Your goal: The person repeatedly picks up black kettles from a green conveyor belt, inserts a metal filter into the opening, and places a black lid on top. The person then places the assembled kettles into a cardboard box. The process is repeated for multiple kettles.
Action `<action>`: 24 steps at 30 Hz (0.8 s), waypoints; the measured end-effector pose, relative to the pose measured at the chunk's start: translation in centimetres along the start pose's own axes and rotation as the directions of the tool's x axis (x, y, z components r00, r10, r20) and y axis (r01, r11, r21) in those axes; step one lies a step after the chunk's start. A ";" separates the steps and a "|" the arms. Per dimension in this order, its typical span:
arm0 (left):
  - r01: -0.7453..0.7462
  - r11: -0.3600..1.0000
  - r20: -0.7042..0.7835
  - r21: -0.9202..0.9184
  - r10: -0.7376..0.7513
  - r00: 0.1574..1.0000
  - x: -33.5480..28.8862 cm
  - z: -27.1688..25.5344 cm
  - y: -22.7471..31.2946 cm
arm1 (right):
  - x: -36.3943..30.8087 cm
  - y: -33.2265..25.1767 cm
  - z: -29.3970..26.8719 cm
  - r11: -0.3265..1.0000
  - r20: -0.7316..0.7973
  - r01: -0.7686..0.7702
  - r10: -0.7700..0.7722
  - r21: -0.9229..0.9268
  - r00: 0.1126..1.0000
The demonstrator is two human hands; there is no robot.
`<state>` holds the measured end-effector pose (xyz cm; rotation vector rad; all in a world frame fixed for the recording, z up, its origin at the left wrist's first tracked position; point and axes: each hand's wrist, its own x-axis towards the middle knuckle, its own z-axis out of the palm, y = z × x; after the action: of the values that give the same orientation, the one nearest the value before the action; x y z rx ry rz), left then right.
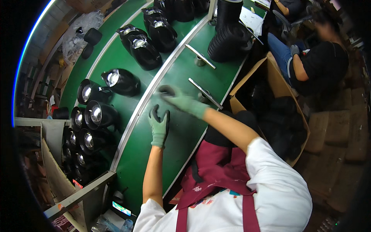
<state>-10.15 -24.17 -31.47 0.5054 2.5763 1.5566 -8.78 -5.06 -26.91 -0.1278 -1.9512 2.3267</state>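
Both of my hands wear pale green gloves with dark palms and reach over the green work surface (179, 131). My left hand (158, 125) is raised with thumb and fingers curved apart, and nothing shows between them. To its upper right, my right hand (176, 98) is smeared by motion, so its fingers cannot be made out. Nearest to that hand are two metal bars on short round posts, a far one (200, 56) and a near one (205, 92). Across the metal rail, a black jug-shaped housing (123, 82) with a shiny inside lies on its side.
Several similar black housings (145, 52) lie on the strip beyond the metal rail (143, 103). Stacked black ringed parts (230, 42) stand at the far end. To my right, a cardboard box (299, 154) holds black parts, and a seated person (319, 67) is beside it.
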 end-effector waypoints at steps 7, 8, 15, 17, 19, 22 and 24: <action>0.115 0.980 -0.242 0.164 -0.073 0.968 4.7 -0.8 3.7 | -23.4 2.7 -26.3 0.990 -0.889 0.005 -0.127 -0.139 0.440; 0.008 0.999 -0.139 -0.047 -0.015 0.990 4.3 0.1 5.5 | -25.4 3.2 -30.0 0.813 -0.912 -0.461 -0.195 -0.356 0.361; 0.675 0.547 0.833 -0.495 0.080 0.547 -7.0 18.1 19.2 | -26.5 7.8 -45.0 0.833 -0.927 -0.552 0.235 0.037 0.291; 0.930 0.157 0.939 -0.332 0.147 0.310 -7.8 26.1 20.0 | -25.2 9.9 -48.8 0.680 -0.928 -0.730 0.227 -0.066 0.295; 0.965 0.209 0.987 -0.159 0.043 0.154 -7.7 33.0 19.1 | -23.6 13.1 -52.7 0.634 -0.940 -0.771 0.222 -0.064 0.260; 0.998 -0.028 0.996 -0.049 -0.077 0.046 -8.6 41.5 17.3 | -20.3 19.0 -59.0 0.682 -0.914 -0.722 0.210 -0.118 0.348; 0.974 -0.207 0.991 -0.093 0.077 0.111 -9.2 45.2 15.9 | -17.9 22.7 -62.0 0.691 -0.959 -0.723 0.185 -0.030 0.217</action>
<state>13.28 17.77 -40.02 -0.3255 0.3029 1.3905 16.44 49.14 -60.13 -1.8960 -1.7944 1.1553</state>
